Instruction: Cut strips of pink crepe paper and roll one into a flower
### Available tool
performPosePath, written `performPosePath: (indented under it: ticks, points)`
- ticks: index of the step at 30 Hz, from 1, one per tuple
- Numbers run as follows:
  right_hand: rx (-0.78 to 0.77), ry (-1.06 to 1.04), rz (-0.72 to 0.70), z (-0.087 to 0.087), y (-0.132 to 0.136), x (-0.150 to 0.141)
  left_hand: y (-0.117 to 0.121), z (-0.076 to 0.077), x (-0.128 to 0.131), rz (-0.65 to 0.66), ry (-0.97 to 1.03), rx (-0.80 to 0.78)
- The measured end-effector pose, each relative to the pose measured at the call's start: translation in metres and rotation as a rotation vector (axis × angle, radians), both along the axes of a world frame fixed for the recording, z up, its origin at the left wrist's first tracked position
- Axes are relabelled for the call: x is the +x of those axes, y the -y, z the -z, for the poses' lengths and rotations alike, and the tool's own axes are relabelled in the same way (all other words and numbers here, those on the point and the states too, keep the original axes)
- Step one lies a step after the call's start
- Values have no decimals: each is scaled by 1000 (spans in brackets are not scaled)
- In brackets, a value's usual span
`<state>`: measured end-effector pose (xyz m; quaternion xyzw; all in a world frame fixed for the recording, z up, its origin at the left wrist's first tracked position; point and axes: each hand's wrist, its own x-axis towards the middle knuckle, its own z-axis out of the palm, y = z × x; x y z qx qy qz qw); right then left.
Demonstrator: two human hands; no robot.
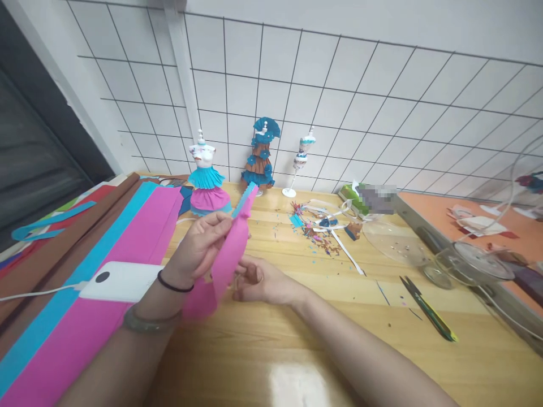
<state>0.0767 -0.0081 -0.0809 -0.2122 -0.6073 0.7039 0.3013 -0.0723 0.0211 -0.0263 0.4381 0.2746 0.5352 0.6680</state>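
Note:
My left hand (203,249) pinches a pink crepe paper strip (231,257) between thumb and fingers. A light-blue edging shows along the strip's upper end, and its lower part hangs in a loop beneath the hand. Close beside the strip, on its right, is my right hand (263,280) with curled fingers; the strip partly hides the fingertips, so what they grip cannot be made out. Beyond my hands stands a small dress form (203,152) wearing a ruffled light-blue and pink paper skirt (208,198).
Two more dress forms stand at the back: one in a brown and blue paper dress (258,158), one slim form (303,150). Paper rolls (139,226) and a white phone-like device (121,281) lie left. Paper scraps (318,234), a tissue pack (360,198) and scissors (428,308) lie right.

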Motion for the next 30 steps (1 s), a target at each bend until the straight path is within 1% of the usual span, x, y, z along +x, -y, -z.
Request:
performPosePath:
  ticks: [2,5,10,13,15,16,17,19,21,24,26,27,29,30]
  points:
    - [-126,-73,-97,-7,3,0,3,-7,-4,7,-107,94]
    - [-195,-48,-225,-14,8,7,5,-11,-10,-2,-138,169]
    - [-218,157,-322,-16,18,16,-3,-5,-10,-4,-2,75]
    - [-232,328,-317,-15,14,24,-14,5,-9,-20,68,10]
    - [-135,439,-198,-16,4,32,-22,14,-10,-29,107,-11]
    - [-41,482,-97,-17,-2,37,-25,18,-10,-36,127,-8]
    - [96,513,44,-19,-9,41,-28,21,-10,-40,147,8]
    - [224,517,234,-26,-24,50,-30,25,-10,-29,172,50]
    - [344,500,436,-35,-37,57,-28,25,-9,1,172,85]
    - [535,452,700,-48,-47,63,-18,19,-8,103,119,154]
    - [648,439,802,-50,-49,65,-13,15,-7,181,71,203]
    - [692,445,826,-48,-49,65,-11,15,-5,208,42,216]
    - [742,483,829,-38,-52,67,-11,19,-1,224,-30,203]
    - [745,510,815,-30,-54,69,-12,23,2,206,-78,185]
